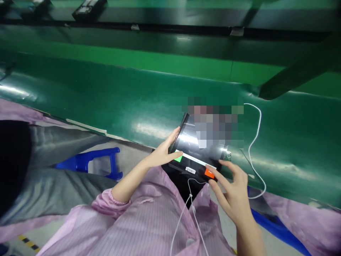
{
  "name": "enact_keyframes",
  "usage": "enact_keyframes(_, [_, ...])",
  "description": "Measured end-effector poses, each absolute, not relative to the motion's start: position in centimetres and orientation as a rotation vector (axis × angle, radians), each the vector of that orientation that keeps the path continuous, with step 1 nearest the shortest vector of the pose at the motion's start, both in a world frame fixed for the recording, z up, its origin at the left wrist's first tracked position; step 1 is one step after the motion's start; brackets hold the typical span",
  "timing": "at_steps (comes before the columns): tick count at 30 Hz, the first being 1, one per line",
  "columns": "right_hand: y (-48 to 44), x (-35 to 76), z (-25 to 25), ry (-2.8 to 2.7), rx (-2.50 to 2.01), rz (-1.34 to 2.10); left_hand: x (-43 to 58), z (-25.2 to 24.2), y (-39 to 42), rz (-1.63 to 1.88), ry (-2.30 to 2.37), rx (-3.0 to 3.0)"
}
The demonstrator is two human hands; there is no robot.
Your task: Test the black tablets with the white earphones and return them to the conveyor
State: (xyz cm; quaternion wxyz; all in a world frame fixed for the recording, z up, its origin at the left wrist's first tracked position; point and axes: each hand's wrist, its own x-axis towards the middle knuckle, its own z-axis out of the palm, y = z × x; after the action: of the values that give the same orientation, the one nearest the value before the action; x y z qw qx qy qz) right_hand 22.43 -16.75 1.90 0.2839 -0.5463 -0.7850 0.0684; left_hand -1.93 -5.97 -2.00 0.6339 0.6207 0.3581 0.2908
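Cable (186, 209): white, hangs from the tablet's near edge over a pink sleeve (149, 220).
Right hand (234, 192): open, fingertips on the tablet's near right corner.
Left hand (165, 151): grips the tablet's left edge.
Tablet (197, 149): tilted, held at the green belt's (106, 99) near edge.

A wide glossy dark-green conveyor belt (112, 96) runs across the view, catching pale streaks of overhead light, with a brighter green painted frame rail (165, 64) behind it. Below lies a pale grey speckled floor (130, 156), where a blue plastic stool (87, 161) stands. Far back, blurred dark trays (89, 9), possibly black plastic, sit on another belt.
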Motion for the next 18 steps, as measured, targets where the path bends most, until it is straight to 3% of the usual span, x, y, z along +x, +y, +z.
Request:
enact_keyframes(7, [-19.8,20.6,2.9,-2.250,-1.228,1.122,-2.2,-1.9,-5.9,0.654,0.799,1.420])
enact_keyframes(10, [-20.8,19.8,1.7,-2.082,-1.242,1.357,-2.2,-1.9,-5.9,0.649,0.793,1.405])
enact_keyframes(13, [-21.5,19.5,0.8,-1.962,-1.283,1.315,-2.2,-1.8,-5.9,0.642,0.794,1.401])
enact_keyframes(18, [-21.9,19.6,0.3,-2.024,-1.336,0.916,-2.1,-1.6,-6.0,0.642,0.822,1.391])
